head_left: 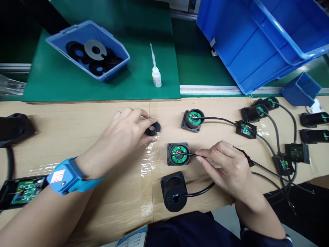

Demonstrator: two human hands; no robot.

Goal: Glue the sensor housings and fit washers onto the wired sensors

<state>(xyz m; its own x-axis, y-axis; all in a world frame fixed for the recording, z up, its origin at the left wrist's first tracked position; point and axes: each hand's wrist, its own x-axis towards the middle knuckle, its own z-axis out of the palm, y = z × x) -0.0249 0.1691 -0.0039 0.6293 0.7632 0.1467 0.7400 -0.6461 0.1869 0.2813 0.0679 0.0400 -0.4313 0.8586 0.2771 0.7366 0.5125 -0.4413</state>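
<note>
"What does the left hand (127,127) have?"

"A black ring (157,127), nipped along its left side between bent fingers and thumb, the hand mostly closed. I can't tell whether the ring touches the cardboard (123,206)."

"And the right hand (227,165)?"

"Thumb and forefinger pinch together on a thin black cable (192,154), close to where it enters the middle housing (170,155). That housing lies open face up, its green circuit board (183,157) showing, below and right of the ring."

"How much room around it?"

"Tight up and down: the upper housing (191,128) sits near its top edge, the capped housing (173,187) just below it. Leftward, a broad stretch of cardboard runs toward the blue wrist strap (68,176)."

"And the far edge?"

"The green platform (133,91) ends beyond the left hand, near but apart; the white bottle (156,78) stands behind that edge."

"The near one?"

"The capped housing is closest, by the person's dark clothing (190,228). At right, wire ends (292,206) reach past the cardboard's edge."
</note>
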